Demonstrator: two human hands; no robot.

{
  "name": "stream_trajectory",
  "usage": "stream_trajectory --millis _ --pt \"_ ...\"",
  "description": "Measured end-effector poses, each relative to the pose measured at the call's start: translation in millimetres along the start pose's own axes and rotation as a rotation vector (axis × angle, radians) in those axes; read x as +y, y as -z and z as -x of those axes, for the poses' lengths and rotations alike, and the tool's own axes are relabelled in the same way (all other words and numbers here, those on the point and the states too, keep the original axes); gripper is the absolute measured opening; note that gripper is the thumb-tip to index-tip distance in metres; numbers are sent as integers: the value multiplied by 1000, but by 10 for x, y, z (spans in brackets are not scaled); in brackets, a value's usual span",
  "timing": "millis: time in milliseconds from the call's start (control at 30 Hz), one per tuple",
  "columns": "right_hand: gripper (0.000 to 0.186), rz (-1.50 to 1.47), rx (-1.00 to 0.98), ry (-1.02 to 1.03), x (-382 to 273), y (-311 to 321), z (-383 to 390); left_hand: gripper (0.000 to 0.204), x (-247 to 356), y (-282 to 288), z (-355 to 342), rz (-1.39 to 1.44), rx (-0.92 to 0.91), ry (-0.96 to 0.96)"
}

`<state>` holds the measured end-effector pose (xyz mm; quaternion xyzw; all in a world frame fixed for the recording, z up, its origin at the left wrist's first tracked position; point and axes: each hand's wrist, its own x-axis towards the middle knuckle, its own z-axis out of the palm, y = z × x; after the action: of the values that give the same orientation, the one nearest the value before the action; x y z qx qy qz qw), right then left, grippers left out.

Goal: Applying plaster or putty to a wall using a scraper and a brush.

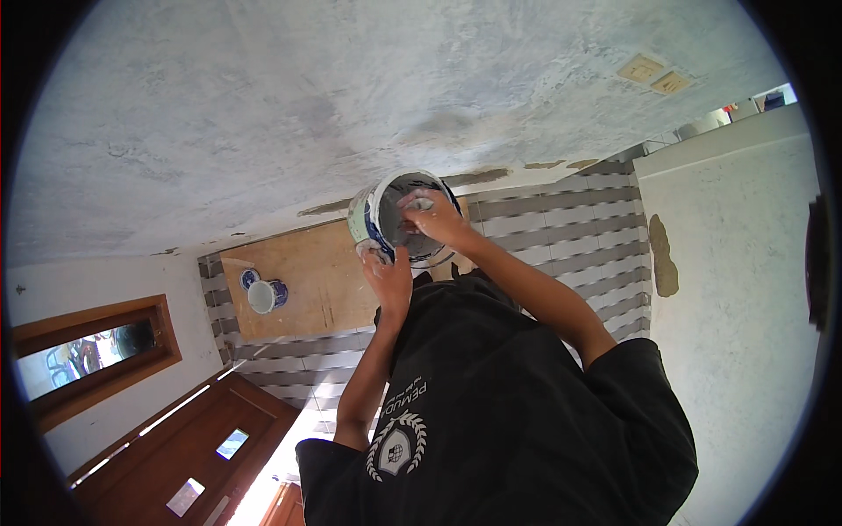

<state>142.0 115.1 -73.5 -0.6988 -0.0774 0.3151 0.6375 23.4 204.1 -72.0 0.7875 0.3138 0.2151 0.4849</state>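
From where I stood, in the head view, the person in a black T-shirt (535, 412) had a white-and-blue bucket (392, 203) up close in front of the body, its open mouth tipped toward the wearer. It hung in front of the grey-smeared wall (351, 96), above the right-hand part of a wooden board (324, 272). The left hand (386, 270) gripped the bucket low on its left side, fingers closed against the rim and streaked with a whitish paste. The right hand (434, 219) reached inside the mouth, its fingers bent and pale with the same stuff; I could not tell whether they pinched anything or were only pressed together. Grey-white smears coated the bucket's inside.

Near the left edge of the board stood a small white-and-blue tub (263, 296), open at the top, and just beside it, nearer the board's wall-side corner, a round blue-and-white lid (250, 279). Striped grey-and-white tiles (561, 219) showed past the board's edges. Two cream sockets (655, 74) sat on the wall, and a brown door (175, 447) stood off to the person's left.
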Motion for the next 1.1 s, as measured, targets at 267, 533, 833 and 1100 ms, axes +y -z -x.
stream_trajectory --millis 267,533,833,1100 --pt "17 -414 -125 -154 -685 628 553 39 93 144 -59 85 65 106" --pt "25 -663 -119 -41 -578 1068 717 36 253 204 -87 191 -9 141" --pt "28 -950 40 -110 -227 1016 765 31 212 119 -93 103 -61 31" --pt "28 -1036 -3 -160 -318 913 982 30 239 41 -197 303 -135 212"
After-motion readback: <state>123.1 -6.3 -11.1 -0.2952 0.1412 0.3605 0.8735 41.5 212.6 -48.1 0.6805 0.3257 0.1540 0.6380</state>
